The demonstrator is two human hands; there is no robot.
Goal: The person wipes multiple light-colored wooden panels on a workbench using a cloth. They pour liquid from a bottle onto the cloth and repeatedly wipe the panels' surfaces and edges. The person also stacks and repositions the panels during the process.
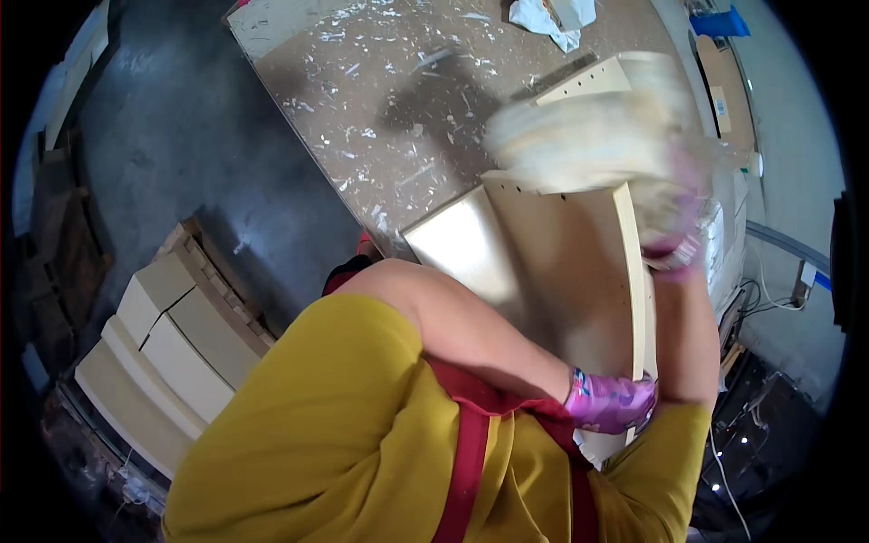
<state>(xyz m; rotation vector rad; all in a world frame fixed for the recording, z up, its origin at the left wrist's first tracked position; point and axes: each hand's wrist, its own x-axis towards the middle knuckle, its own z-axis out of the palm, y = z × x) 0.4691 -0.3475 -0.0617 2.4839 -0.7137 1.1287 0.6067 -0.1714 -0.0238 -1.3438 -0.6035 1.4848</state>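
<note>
Head view | wooden panel [575,262]: long axis pointing forward | right grip [665,195], left grip [614,404]: cannot tell

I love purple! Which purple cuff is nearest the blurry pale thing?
The right cuff, beside the pale blur; the left cuff sits lower in the picture, farther away.

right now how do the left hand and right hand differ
The left hand shows fairly sharply; the right hand is blurred. The left hand is by the near end of the wooden board; the right hand is farther out, by its far end. Both wear partly purple gloves.
</note>
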